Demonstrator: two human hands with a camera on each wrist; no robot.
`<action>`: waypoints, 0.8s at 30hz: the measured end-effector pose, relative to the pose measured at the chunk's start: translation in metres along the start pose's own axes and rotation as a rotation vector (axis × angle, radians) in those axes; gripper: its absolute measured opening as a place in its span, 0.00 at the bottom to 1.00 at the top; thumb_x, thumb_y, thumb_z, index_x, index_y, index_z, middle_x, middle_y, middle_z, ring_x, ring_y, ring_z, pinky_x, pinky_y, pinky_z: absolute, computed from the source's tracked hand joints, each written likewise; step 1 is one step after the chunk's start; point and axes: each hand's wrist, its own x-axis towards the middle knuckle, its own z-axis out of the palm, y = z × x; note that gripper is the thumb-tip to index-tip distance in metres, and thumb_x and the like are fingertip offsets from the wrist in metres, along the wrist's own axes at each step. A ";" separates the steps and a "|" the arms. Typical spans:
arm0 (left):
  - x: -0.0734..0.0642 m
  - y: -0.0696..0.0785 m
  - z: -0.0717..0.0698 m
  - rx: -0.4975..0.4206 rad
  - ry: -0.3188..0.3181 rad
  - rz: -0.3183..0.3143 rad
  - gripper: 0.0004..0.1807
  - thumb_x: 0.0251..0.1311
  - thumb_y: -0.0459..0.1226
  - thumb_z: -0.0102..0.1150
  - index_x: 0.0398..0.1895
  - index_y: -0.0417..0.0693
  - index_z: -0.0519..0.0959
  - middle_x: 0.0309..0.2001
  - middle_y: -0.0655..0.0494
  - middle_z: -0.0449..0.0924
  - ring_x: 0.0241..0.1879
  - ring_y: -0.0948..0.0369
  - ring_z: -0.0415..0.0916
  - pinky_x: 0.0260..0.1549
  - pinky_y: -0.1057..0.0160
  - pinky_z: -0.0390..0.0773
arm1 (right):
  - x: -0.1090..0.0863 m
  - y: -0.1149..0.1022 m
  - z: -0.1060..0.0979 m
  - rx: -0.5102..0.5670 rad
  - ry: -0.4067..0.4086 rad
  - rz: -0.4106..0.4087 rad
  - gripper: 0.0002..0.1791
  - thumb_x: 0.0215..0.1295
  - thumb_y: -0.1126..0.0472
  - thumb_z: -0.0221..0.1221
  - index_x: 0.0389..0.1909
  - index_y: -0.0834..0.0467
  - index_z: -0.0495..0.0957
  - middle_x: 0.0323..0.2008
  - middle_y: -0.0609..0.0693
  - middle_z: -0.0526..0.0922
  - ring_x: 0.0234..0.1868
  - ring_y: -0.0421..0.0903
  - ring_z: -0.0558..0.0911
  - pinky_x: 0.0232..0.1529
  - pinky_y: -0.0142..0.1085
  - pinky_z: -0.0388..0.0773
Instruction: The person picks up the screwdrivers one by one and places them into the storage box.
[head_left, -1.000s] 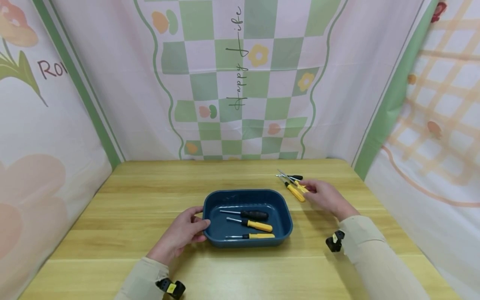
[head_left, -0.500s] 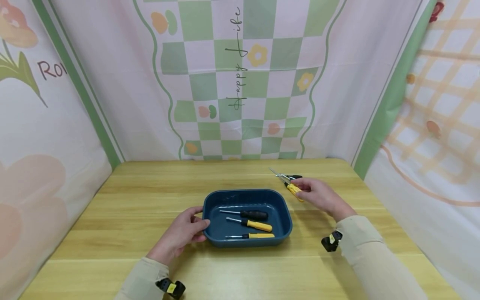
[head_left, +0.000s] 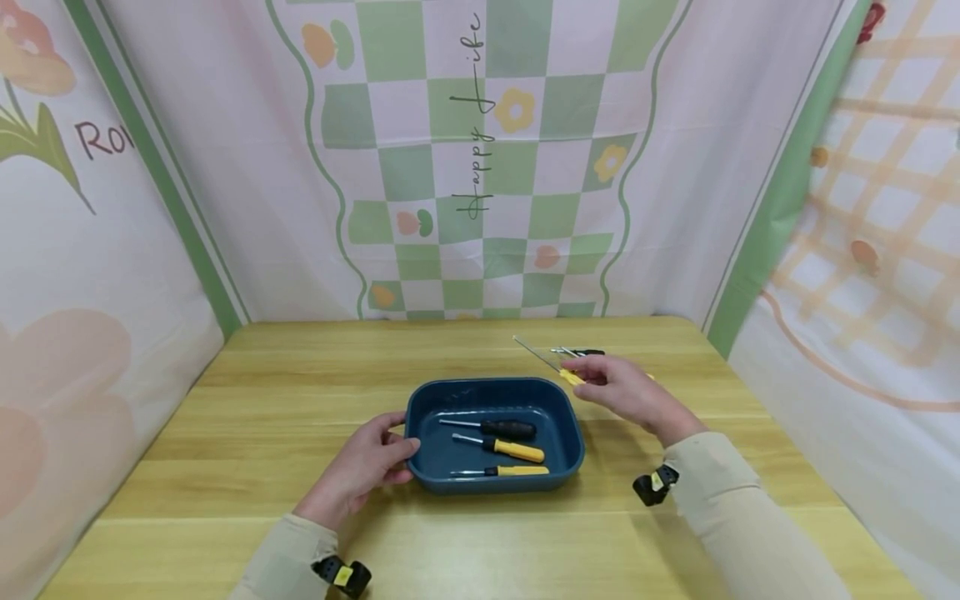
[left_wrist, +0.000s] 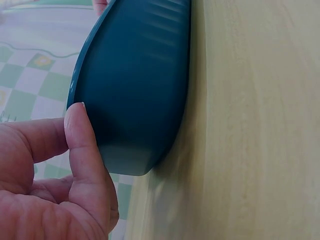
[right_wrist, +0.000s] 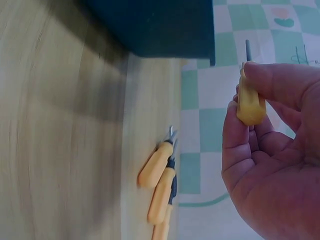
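Observation:
My left hand (head_left: 367,458) pinches the left rim of a dark blue rectangular basin (head_left: 491,487), thumb over the edge and fingers against the outer wall. In it lie a black-handled screwdriver (head_left: 510,430) and two yellow-handled ones, one in the middle (head_left: 519,452) and one by the near wall (head_left: 525,472). Beyond the basin's back right corner, my right hand (head_left: 626,393) holds a yellow-handled screwdriver (right_wrist: 250,102) between thumb and fingers. Its metal shaft points up and left in the head view, raised over the table.
Behind my right hand, more screwdrivers lie on the wooden table (head_left: 300,375): a black-handled one (head_left: 592,352) and, in the right wrist view, several yellow handles (right_wrist: 161,196) close together. A patterned curtain (head_left: 480,167) hangs past the table's back edge.
My right hand has lifted the yellow screwdriver from the pile and carried it left towards the basin. The left hand and the basin have stayed in place.

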 end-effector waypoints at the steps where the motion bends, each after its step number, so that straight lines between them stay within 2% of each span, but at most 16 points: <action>1: 0.000 0.000 0.000 -0.001 -0.001 0.000 0.30 0.73 0.34 0.61 0.76 0.42 0.67 0.45 0.44 0.75 0.31 0.57 0.79 0.30 0.66 0.86 | 0.000 -0.002 0.001 0.008 -0.008 -0.005 0.24 0.76 0.63 0.60 0.70 0.60 0.76 0.63 0.60 0.80 0.57 0.54 0.77 0.56 0.41 0.80; 8: 0.001 0.000 0.000 -0.007 -0.002 0.000 0.30 0.73 0.34 0.61 0.76 0.42 0.67 0.45 0.44 0.74 0.32 0.56 0.79 0.30 0.66 0.86 | 0.001 -0.014 0.005 0.008 -0.058 -0.032 0.24 0.76 0.60 0.60 0.70 0.58 0.76 0.64 0.57 0.80 0.57 0.52 0.77 0.59 0.44 0.79; 16: 0.001 0.000 0.000 -0.002 0.003 0.000 0.30 0.73 0.34 0.61 0.76 0.42 0.67 0.45 0.44 0.74 0.32 0.56 0.79 0.31 0.65 0.86 | 0.004 -0.025 0.011 -0.004 -0.115 -0.076 0.23 0.76 0.60 0.61 0.69 0.60 0.76 0.59 0.55 0.82 0.52 0.49 0.78 0.52 0.33 0.81; 24: 0.001 0.000 0.000 -0.004 0.002 -0.002 0.30 0.73 0.34 0.61 0.76 0.42 0.67 0.45 0.44 0.75 0.32 0.56 0.80 0.31 0.65 0.86 | 0.005 -0.034 0.018 -0.027 -0.156 -0.089 0.22 0.75 0.60 0.61 0.68 0.57 0.78 0.53 0.51 0.83 0.48 0.48 0.77 0.48 0.34 0.80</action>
